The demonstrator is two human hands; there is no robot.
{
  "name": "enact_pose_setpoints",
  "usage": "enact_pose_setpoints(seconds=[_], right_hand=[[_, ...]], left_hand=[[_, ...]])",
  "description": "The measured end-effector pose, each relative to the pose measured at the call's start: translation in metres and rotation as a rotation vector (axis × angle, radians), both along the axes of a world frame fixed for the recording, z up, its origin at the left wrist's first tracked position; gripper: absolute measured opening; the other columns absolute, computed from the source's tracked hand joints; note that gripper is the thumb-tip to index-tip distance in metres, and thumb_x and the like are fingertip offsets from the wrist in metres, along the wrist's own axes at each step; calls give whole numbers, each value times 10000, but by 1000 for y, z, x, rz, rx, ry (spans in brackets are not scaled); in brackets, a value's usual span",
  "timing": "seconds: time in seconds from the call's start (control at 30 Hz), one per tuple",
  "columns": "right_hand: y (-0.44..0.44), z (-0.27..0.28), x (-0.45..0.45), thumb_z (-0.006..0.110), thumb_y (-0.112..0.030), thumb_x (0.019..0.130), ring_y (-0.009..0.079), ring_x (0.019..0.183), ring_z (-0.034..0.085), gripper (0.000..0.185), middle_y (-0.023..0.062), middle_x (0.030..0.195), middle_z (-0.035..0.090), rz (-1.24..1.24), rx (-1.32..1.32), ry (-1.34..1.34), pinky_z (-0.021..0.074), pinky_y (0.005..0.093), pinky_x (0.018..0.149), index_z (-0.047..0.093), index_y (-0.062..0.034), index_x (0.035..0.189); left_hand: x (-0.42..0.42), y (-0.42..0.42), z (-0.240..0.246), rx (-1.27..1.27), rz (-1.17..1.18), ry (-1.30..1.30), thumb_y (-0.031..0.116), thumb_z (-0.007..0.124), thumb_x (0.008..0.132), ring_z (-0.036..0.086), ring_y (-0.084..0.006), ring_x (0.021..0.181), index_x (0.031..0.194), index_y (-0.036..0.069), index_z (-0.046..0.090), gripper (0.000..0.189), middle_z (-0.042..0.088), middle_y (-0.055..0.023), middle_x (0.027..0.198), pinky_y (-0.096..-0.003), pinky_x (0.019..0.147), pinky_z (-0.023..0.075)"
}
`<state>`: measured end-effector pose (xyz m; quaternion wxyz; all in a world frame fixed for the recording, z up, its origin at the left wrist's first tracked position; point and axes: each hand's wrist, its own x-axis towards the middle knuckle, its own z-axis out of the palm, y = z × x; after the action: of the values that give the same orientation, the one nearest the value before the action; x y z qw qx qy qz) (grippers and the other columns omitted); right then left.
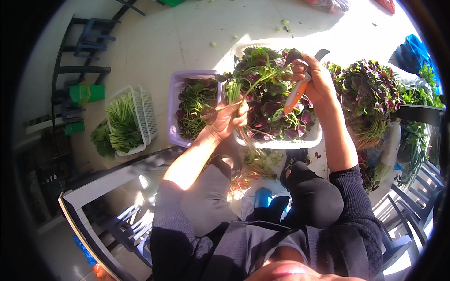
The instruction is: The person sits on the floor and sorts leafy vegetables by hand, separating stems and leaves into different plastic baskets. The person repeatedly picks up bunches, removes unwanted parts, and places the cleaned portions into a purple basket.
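Note:
My left hand (pixel 230 117) is closed around a bunch of green leafy stems (pixel 233 89), with thin roots hanging below it. In my right hand (pixel 314 77) is a knife with an orange and grey handle (pixel 296 95); its curved blade (pixel 321 54) points up and away from me. The fingers of that hand also touch a dark leaf. Both hands are over a white plastic basket (pixel 277 144) heaped with red and green amaranth (pixel 269 105). Left of it stands a purple basket (pixel 171 105) holding more leafy stems.
Amaranth bunches (pixel 369 87) are piled at the right. White baskets (pixel 145 116) at the left hold green stalks. Trimmings (pixel 260 165) lie on the floor between my feet. A table frame (pixel 116 172) is at the lower left; blue plastic chairs (pixel 415 200) stand at the lower right.

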<state>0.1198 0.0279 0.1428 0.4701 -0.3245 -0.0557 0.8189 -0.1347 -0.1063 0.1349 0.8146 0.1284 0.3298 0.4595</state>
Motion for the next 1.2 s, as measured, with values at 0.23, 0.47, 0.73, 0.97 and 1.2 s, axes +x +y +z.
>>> enact_pose_setpoints(seconds=[0.23, 0.47, 0.73, 0.97, 1.2], right_hand=[[-73, -41, -16, 486, -359, 1001, 128, 759, 603, 375, 76, 963, 629, 476, 317, -740, 501, 258, 603, 543, -23, 1157], [-93, -34, -41, 282, -604, 982, 336, 744, 613, 667, 207, 809, 612, 962, 806, -1215, 471, 424, 694, 551, 6, 1017], [-87, -24, -43, 234, -671, 955, 427, 902, 610, 822, 275, 833, 618, 894, 736, -1106, 438, 476, 820, 619, 55, 928], [-85, -38, -35, 460, -457, 987, 80, 534, 437, 444, -11, 657, 476, 768, 328, -759, 399, 257, 505, 547, -53, 824], [-101, -20, -57, 492, -626, 921, 72, 505, 390, 561, -43, 642, 447, 914, 248, -493, 351, 240, 479, 533, -77, 816]], left_hand=[[-26, 1, 10, 67, 222, 595, 246, 670, 916, 509, -94, 513, 886, 63, 609, 195, 598, -27, 690, -217, 471, 413], [-22, -11, 9, 110, 132, 896, 238, 714, 887, 549, -76, 604, 918, 54, 619, 210, 616, -13, 717, -213, 558, 440], [-12, -18, 2, 181, 6, 840, 275, 732, 869, 560, -90, 662, 887, 66, 602, 247, 620, -30, 758, -229, 619, 457], [-29, -20, -1, 109, 182, 799, 149, 711, 879, 579, -85, 607, 934, 53, 614, 147, 654, -44, 729, -205, 553, 455], [-23, -26, -2, 203, 157, 859, 214, 719, 883, 567, -78, 610, 899, 57, 627, 183, 636, -16, 735, -203, 556, 426]])
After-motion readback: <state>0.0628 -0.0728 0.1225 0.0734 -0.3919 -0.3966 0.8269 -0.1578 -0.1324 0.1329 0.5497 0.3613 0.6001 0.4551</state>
